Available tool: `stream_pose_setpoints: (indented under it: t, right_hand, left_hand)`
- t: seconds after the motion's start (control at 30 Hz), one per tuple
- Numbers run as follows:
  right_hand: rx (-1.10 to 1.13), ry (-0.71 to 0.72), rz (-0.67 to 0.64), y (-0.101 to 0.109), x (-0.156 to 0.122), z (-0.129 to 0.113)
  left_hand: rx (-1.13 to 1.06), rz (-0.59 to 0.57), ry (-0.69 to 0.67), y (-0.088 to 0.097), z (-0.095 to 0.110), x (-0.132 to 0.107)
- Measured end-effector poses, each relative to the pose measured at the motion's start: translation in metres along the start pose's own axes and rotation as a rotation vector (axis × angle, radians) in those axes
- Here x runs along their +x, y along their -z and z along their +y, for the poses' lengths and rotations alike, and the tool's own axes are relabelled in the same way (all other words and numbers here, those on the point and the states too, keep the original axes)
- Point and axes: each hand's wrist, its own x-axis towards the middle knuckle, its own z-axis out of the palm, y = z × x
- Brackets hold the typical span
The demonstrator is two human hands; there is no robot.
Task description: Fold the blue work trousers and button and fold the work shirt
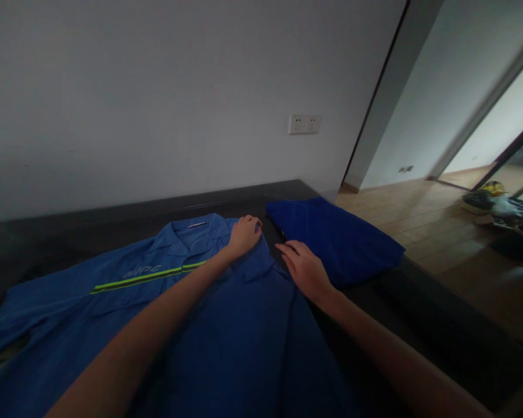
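Note:
A blue work jacket (148, 319) is spread out on a dark table (261, 194), its collar toward the wall and a yellow-green stripe across the chest. One side of it is folded over toward the middle. My left hand (245, 233) lies on the jacket near the shoulder, fingers together and slightly bent over the cloth. Beside the folded edge is my right hand (307, 270), its fingers stretched out toward the left; whether the fingertips touch the cloth is unclear. To its right rests a folded darker blue garment (331, 235).
A grey-white wall (157, 104) with a double socket (304, 124) stands behind the table. Past the table's right side is a wooden floor (418, 220), with a pile of bags and other items (501, 203) farther off.

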Motion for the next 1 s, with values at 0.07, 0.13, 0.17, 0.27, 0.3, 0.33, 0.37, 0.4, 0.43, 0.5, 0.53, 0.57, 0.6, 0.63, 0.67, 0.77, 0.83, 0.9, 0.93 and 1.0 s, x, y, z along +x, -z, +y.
stream_pose_setpoints:
  t: [0.07, 0.13, 0.17, 0.27, 0.3, 0.33, 0.37, 0.4, 0.43, 0.5, 0.53, 0.57, 0.6, 0.63, 0.67, 0.77, 0.83, 0.9, 0.93, 1.0]
  right_hand:
    - [0.066, -0.032, -0.004, 0.008, -0.001, 0.002]
    - [0.029, -0.025, -0.076, 0.011, -0.011, -0.002]
    - [-0.031, -0.007, -0.116, 0.011, -0.019, -0.005]
    - [-0.258, 0.055, -0.192, 0.004, -0.047, -0.011]
    - [-0.31, 0.061, -0.204, 0.002, -0.056, -0.012]
    - [-0.338, 0.058, -0.216, 0.0, -0.063, -0.011]
    - [-0.345, 0.052, -0.226, 0.0, -0.069, -0.01]
    - [-0.334, 0.045, -0.232, 0.002, -0.074, -0.009]
    - [-0.308, 0.036, -0.232, 0.005, -0.077, -0.008]
    - [-0.219, 0.0, -0.205, 0.016, -0.085, -0.01]
    - [-0.167, -0.032, -0.188, 0.023, -0.089, -0.012]
    - [-0.127, -0.075, -0.175, 0.03, -0.095, -0.016]
    - [-0.107, -0.123, -0.175, 0.036, -0.102, -0.02]
    - [-0.107, -0.168, -0.19, 0.041, -0.11, -0.025]
    - [-0.122, -0.207, -0.216, 0.045, -0.119, -0.029]
    - [-0.131, -0.281, -0.279, 0.047, -0.141, -0.036]
    - [-0.035, -0.336, -0.276, 0.046, -0.148, -0.034]
    - [0.131, -0.418, -0.27, 0.048, -0.15, -0.029]
    - [0.23, -0.456, -0.271, 0.05, -0.15, -0.027]
    - [0.416, -0.511, -0.267, 0.056, -0.151, -0.022]
  left_hand:
    - [-0.004, -0.051, -0.047, -0.003, 0.003, -0.022]
    - [-0.004, -0.085, -0.073, -0.01, 0.007, -0.043]
    - [-0.002, -0.095, -0.081, -0.015, 0.01, -0.052]
    - [0.015, -0.095, -0.089, -0.028, 0.017, -0.068]
    - [0.021, -0.09, -0.09, -0.03, 0.018, -0.071]
    - [0.024, -0.086, -0.092, -0.031, 0.019, -0.072]
    - [0.024, -0.08, -0.094, -0.031, 0.019, -0.072]
    - [0.021, -0.073, -0.095, -0.03, 0.02, -0.071]
    - [0.017, -0.061, -0.095, -0.027, 0.02, -0.071]
    - [0.008, -0.03, -0.101, -0.018, 0.023, -0.072]
    - [0.001, -0.012, -0.116, -0.012, 0.025, -0.074]
    - [-0.009, 0.008, -0.143, -0.007, 0.027, -0.077]
    - [-0.023, 0.027, -0.178, -0.001, 0.031, -0.082]
    - [-0.039, 0.038, -0.218, 0.004, 0.034, -0.088]
    - [-0.054, 0.037, -0.259, 0.007, 0.038, -0.096]
    - [-0.062, -0.048, -0.333, 0.01, 0.048, -0.121]
    - [-0.047, -0.127, -0.355, 0.005, 0.052, -0.135]
    - [-0.044, -0.171, -0.36, 0.0, 0.053, -0.143]
    - [-0.045, -0.179, -0.36, -0.003, 0.052, -0.145]
    - [-0.049, -0.185, -0.358, -0.005, 0.051, -0.146]
